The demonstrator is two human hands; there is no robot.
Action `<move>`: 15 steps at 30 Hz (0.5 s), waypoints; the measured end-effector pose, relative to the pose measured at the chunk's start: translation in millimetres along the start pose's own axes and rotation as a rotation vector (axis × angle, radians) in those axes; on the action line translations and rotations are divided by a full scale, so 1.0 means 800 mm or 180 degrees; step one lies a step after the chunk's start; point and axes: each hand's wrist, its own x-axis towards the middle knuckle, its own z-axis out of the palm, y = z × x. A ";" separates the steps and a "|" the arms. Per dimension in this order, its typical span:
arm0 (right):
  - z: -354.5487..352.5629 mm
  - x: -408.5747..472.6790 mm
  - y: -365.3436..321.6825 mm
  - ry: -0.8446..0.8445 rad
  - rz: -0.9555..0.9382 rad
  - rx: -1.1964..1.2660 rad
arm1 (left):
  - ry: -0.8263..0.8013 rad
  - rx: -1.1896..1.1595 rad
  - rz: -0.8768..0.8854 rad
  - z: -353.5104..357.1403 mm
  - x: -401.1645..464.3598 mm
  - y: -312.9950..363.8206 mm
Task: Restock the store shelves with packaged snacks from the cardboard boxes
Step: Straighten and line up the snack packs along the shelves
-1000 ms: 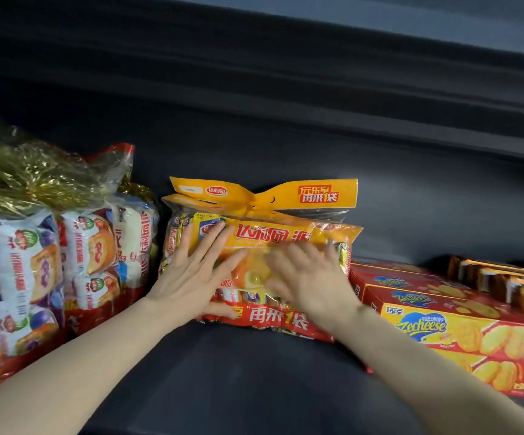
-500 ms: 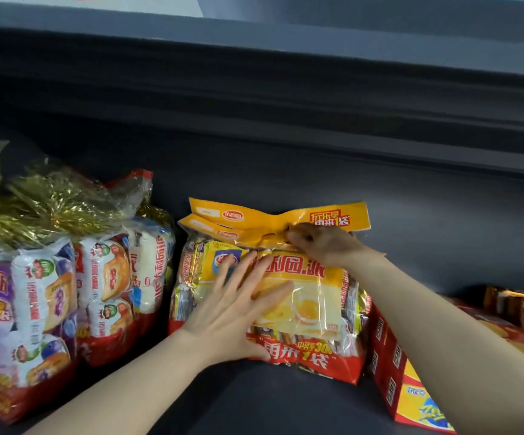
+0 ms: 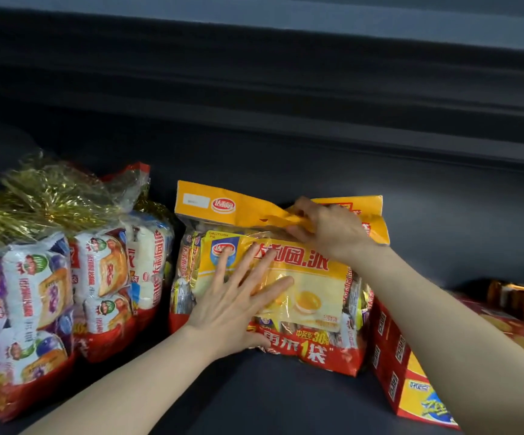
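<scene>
Head view of a dark shelf (image 3: pixel 254 400) holding packaged snacks. At centre stands a yellow snack bag (image 3: pixel 314 277) with a red band along its bottom edge, upright on the shelf and leaning toward the dark back panel (image 3: pixel 286 146). The left hand (image 3: pixel 232 312) lies flat against the front of the bag; its fingers (image 3: pixel 262 265) are straight and spread apart, pressing the clear front film over the printed label, with the thumb at the lower edge near the red band. The right hand (image 3: pixel 326 230) is at the top of the bag, where its fingers are curled and pinch the yellow header flap (image 3: pixel 238 205) at the crumpled middle of the seal; the fingertips themselves are partly hidden in the fold. Both forearms enter from the lower edge of the view. Just to the left of the bag, nearly touching it, stand clear bags of small wrapped cakes (image 3: pixel 103 277), their tops gathered with gold tinsel (image 3: pixel 41 199); further bags of the same kind (image 3: pixel 19 324) continue to the left edge. To the right, close beside the bag's lower corner, lies a stack of red and yellow boxes (image 3: pixel 392 362), partly covered by the right forearm. Behind these, at the far right, sit brown packages (image 3: pixel 518 296), too blurred to read.
</scene>
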 end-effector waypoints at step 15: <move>-0.007 -0.001 0.008 0.1408 -0.0062 -0.0587 | -0.0357 -0.0020 -0.0172 -0.011 0.000 0.014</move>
